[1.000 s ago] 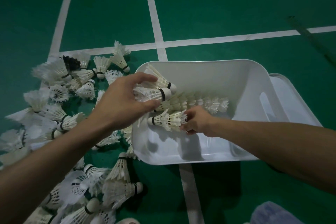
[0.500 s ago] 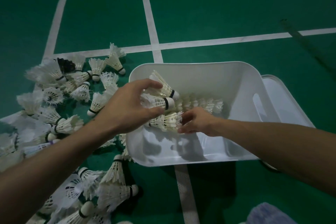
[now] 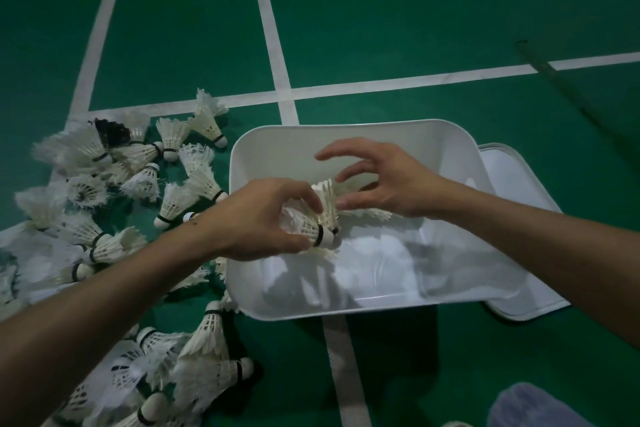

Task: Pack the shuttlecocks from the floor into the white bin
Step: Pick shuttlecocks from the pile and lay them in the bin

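Pinches shuttlecock clutch point(image 3: 320, 222) with left hand point(image 3: 256, 218), fingers curled, over white bin point(image 3: 346, 130); hovers right hand point(image 3: 391, 180) beside it, fingers spread, holding nothing. Risks dropping clutch crooked (if loosely gripped), bending feathers or knocking nested row point(image 3: 372, 215). Leaves floor pile point(image 3: 173, 198) unpacked.

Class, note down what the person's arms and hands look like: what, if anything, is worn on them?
Both are bare: the left hand and the right hand show no gloves, rings or watch, and no sleeve is in view.
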Action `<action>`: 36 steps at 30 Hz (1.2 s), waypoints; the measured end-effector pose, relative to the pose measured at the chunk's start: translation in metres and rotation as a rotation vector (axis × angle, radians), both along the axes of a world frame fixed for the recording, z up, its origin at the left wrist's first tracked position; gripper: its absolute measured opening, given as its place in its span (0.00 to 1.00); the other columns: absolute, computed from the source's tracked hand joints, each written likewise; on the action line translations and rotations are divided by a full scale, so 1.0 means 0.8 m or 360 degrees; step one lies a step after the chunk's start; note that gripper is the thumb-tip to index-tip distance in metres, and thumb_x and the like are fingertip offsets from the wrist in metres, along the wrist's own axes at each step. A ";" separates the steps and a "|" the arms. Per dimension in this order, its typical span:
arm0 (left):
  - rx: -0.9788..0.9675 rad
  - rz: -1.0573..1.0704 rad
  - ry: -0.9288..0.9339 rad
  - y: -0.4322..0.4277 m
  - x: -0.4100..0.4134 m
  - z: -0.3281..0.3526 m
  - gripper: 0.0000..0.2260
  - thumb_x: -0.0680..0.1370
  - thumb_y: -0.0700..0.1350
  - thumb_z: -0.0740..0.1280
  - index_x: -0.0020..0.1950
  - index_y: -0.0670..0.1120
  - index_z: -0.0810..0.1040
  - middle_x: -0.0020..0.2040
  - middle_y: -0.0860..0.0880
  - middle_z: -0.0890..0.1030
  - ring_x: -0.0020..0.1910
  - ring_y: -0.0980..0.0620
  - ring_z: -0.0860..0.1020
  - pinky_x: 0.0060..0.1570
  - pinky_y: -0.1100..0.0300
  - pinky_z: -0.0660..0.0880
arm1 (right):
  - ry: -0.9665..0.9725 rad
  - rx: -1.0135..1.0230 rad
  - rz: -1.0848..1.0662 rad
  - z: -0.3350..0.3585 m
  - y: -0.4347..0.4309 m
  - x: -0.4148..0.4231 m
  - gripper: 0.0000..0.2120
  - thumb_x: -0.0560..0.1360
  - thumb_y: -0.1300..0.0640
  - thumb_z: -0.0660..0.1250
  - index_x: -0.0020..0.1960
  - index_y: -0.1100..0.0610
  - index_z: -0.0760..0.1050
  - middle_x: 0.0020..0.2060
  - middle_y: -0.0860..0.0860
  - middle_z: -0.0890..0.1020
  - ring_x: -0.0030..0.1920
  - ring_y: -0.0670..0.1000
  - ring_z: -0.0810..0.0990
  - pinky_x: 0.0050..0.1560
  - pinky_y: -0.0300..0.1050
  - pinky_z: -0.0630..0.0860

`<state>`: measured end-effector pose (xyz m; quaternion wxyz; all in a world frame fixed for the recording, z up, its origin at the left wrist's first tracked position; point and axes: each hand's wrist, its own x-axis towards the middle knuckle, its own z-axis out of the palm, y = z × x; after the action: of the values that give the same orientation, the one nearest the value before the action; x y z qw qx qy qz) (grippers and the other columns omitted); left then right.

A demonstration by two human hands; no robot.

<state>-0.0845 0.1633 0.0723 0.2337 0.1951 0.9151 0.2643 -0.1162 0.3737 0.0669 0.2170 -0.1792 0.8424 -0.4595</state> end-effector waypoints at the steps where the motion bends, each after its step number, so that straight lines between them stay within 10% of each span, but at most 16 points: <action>1: 0.0010 -0.0024 -0.0005 0.001 0.000 -0.001 0.18 0.70 0.50 0.73 0.59 0.57 0.75 0.61 0.56 0.76 0.56 0.57 0.75 0.57 0.55 0.74 | 0.0010 0.0039 0.0049 -0.003 -0.004 0.001 0.25 0.67 0.60 0.77 0.56 0.40 0.75 0.65 0.42 0.71 0.54 0.44 0.79 0.50 0.37 0.80; 9: 0.0093 -0.0095 0.0065 -0.003 -0.004 -0.003 0.19 0.70 0.49 0.74 0.58 0.60 0.73 0.67 0.57 0.67 0.60 0.59 0.69 0.59 0.63 0.70 | 0.0117 0.0417 -0.0049 -0.026 0.001 -0.004 0.11 0.69 0.57 0.76 0.36 0.47 0.75 0.35 0.42 0.80 0.39 0.43 0.81 0.37 0.27 0.73; 19: -0.0203 -0.0197 0.0103 -0.013 0.001 -0.003 0.13 0.72 0.49 0.72 0.53 0.58 0.73 0.60 0.56 0.71 0.55 0.57 0.72 0.55 0.62 0.71 | -0.0548 0.0610 -0.0756 -0.074 0.053 0.006 0.07 0.73 0.64 0.71 0.39 0.62 0.74 0.37 0.59 0.79 0.37 0.62 0.84 0.44 0.59 0.82; 36: -0.0167 0.0102 0.0123 -0.012 -0.011 -0.001 0.13 0.71 0.51 0.73 0.53 0.56 0.74 0.59 0.52 0.74 0.49 0.55 0.72 0.47 0.60 0.68 | -0.0983 0.0307 -0.0622 -0.127 0.023 0.005 0.13 0.75 0.66 0.70 0.37 0.57 0.68 0.33 0.53 0.78 0.34 0.54 0.84 0.31 0.43 0.79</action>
<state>-0.0931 0.1534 0.0716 0.1995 0.1633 0.9419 0.2154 -0.1118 0.3924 -0.0345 0.3848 0.1531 0.7951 -0.4431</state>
